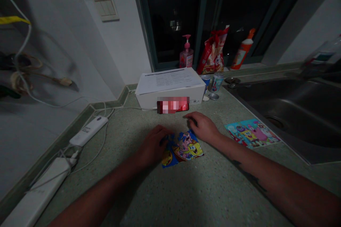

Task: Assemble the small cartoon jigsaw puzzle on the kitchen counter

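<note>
A partly joined jigsaw puzzle (190, 146) with bright cartoon figures lies on the counter between my hands, its upper edge uneven. My left hand (154, 146) is at its left side, fingers curled down around a blue puzzle piece (168, 142); the fingertips are dim and slightly blurred. My right hand (204, 126) rests at the puzzle's upper right corner. Its index finger stretches out to the left and the thumb is apart, with nothing seen in it. To the right, a turquoise cartoon picture sheet (252, 133) lies flat beside the sink.
Behind the puzzle, a phone with a red screen (173, 105) leans against a white box (170, 87). Small printed cans (217, 82) and a lid (214, 96) stand right of it. A steel sink (293, 95) borders the right. Power strips (89, 131) and cables run along the left.
</note>
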A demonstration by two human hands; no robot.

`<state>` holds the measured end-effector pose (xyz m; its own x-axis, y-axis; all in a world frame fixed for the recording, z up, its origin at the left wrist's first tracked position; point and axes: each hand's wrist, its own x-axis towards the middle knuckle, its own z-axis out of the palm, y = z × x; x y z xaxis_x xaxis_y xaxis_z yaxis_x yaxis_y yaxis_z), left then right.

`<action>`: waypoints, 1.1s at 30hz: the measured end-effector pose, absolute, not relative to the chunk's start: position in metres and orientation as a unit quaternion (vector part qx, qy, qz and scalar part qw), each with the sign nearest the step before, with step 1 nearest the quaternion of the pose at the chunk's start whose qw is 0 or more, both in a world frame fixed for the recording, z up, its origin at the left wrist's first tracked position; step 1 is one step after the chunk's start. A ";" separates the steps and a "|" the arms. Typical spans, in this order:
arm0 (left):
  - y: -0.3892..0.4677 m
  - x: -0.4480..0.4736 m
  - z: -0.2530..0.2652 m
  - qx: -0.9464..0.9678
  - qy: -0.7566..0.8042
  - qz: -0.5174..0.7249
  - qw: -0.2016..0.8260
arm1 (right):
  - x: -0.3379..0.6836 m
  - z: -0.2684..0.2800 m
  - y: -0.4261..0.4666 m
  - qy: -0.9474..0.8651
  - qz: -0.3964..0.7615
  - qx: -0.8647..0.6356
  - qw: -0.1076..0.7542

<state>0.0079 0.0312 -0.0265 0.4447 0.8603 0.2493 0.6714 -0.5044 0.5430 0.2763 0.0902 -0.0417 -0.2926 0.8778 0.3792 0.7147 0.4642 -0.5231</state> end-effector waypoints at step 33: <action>-0.014 -0.011 -0.015 0.852 0.436 0.178 0.229 | 0.277 -0.038 0.093 -0.830 0.055 -0.497 0.247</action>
